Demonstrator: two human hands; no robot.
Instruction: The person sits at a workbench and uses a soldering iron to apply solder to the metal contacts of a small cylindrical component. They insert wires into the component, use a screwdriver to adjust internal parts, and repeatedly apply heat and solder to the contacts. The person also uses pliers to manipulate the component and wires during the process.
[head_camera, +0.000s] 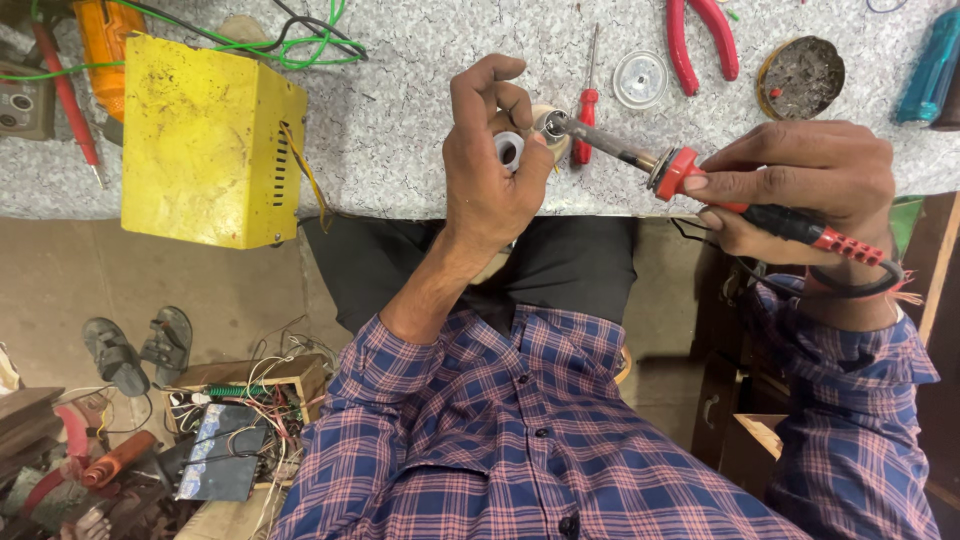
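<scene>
Plastic bulb base (520, 140), light and fragile, pinched at its rim in my left hand (490, 170); right hand (800, 180) grips soldering iron (680, 170), centre frame.

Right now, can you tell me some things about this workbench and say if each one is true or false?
1. The right hand holds a soldering iron. True.
2. The left hand is empty. False: it holds a small white part up to the iron's tip.
3. The yellow box sits on the floor. False: it sits on the bench, at its near edge.
4. Red pliers lie on the bench. True.
5. The sandals are on the bench. False: they are on the floor below it.
6. A small red screwdriver lies beyond the iron's tip. True.
</scene>
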